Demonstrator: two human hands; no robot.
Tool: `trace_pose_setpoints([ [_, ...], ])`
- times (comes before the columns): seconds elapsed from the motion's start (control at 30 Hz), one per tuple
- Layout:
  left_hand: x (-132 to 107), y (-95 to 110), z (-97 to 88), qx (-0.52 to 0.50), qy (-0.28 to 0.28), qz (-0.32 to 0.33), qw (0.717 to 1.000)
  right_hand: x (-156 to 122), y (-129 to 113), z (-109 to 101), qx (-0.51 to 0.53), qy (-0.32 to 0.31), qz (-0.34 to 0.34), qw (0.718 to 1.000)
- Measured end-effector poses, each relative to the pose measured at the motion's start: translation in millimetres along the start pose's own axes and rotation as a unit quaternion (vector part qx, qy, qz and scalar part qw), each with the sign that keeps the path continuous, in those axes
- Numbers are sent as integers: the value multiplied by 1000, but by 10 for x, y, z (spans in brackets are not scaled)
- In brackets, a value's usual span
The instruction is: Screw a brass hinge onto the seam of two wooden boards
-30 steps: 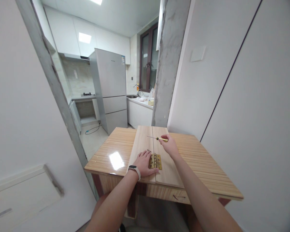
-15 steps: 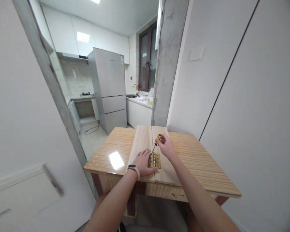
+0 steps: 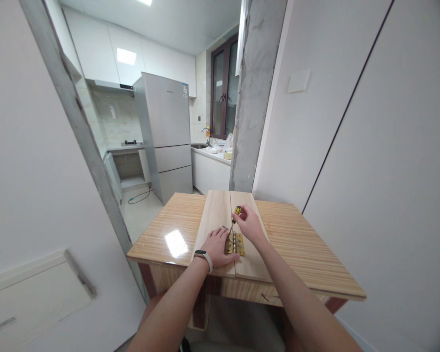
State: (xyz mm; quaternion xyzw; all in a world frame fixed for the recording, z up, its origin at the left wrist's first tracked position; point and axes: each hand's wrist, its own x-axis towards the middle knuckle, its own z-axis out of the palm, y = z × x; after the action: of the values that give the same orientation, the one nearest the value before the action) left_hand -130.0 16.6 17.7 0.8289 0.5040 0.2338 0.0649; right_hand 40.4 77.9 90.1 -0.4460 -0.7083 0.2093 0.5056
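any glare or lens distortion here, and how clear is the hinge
In the head view, bright glare on the tabletop left of the boards; a light's reflection on the upper cabinets; the grey column leans outward, suggesting wide-angle distortion; the top-right corner darkens; the hinge is visible but too small for fine detail.

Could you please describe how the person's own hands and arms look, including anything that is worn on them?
The left hand and right hand are ungloved. The left arm wears a slim wristband with a pale strap and a dark oblong display; the right arm shows none. No sleeves are visible.
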Motion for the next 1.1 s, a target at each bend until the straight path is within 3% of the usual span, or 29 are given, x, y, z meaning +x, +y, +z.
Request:
trace_pose_setpoints([
  [0.4,8,-33,45,15,-9,-6,1000,42,-172,34,-31,-55,-14,998],
  [1.1,-13,-17,-2,-5,-2,3,1000,166,-121,15,13,-130,-10,991],
])
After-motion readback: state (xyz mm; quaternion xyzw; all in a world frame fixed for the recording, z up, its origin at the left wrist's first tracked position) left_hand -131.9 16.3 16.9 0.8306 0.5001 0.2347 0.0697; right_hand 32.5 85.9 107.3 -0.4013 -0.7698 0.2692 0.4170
